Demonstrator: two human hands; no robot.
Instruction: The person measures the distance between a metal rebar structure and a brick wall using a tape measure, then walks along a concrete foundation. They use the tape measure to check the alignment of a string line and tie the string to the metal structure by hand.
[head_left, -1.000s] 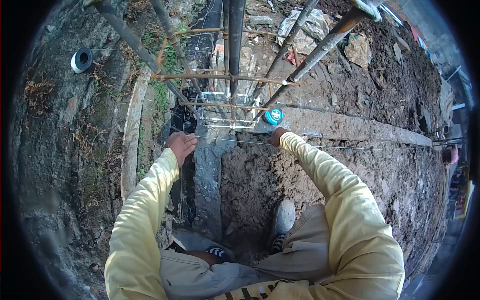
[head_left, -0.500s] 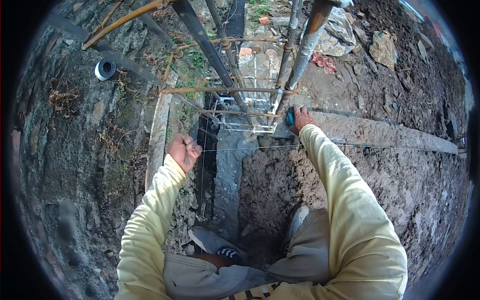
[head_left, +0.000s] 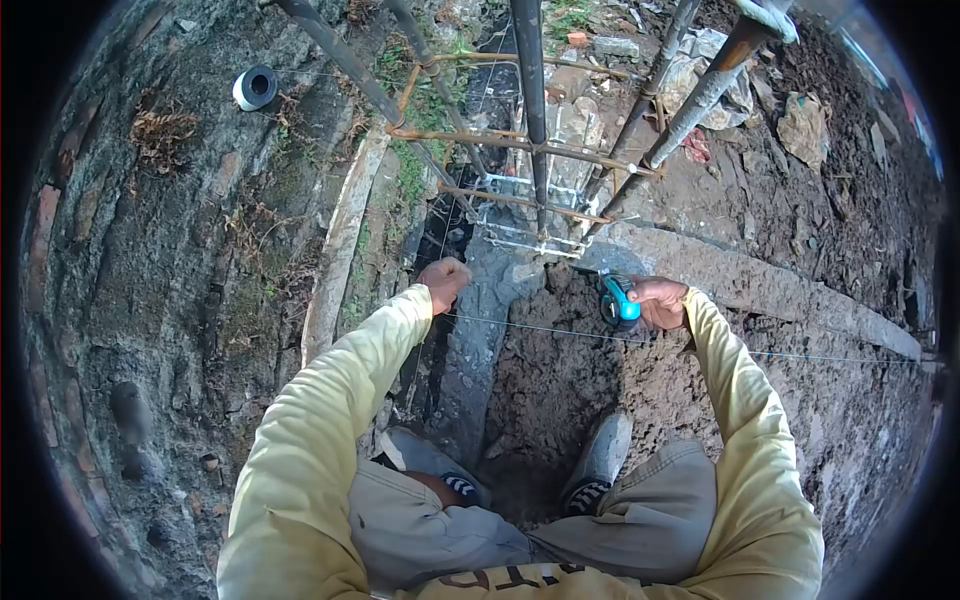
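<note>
My right hand (head_left: 658, 301) is closed round a teal and black tape measure (head_left: 620, 302), held over the dug soil right of centre. A thin pale string (head_left: 560, 329) runs across from near my left hand and on to the right, passing just below the tape measure. My left hand (head_left: 444, 283) is closed above the left edge of the grey concrete strip (head_left: 465, 365); what its fingers pinch, if anything, is too small to make out. Ahead of both hands stands a column cage of steel bars (head_left: 530, 110) with rusty ties.
A white spool (head_left: 255, 88) lies on rough ground at the upper left. A low concrete edge (head_left: 780, 290) extends to the right. A narrow slab (head_left: 345, 240) lies left of the cage. Crumpled sacking (head_left: 804, 130) lies at the upper right. My shoes (head_left: 605, 450) stand beside the soil.
My right hand has come back from the cage's base, lower and to the right, with the tape measure now plainly visible. My left hand has moved right and slightly up. The view has shifted.
</note>
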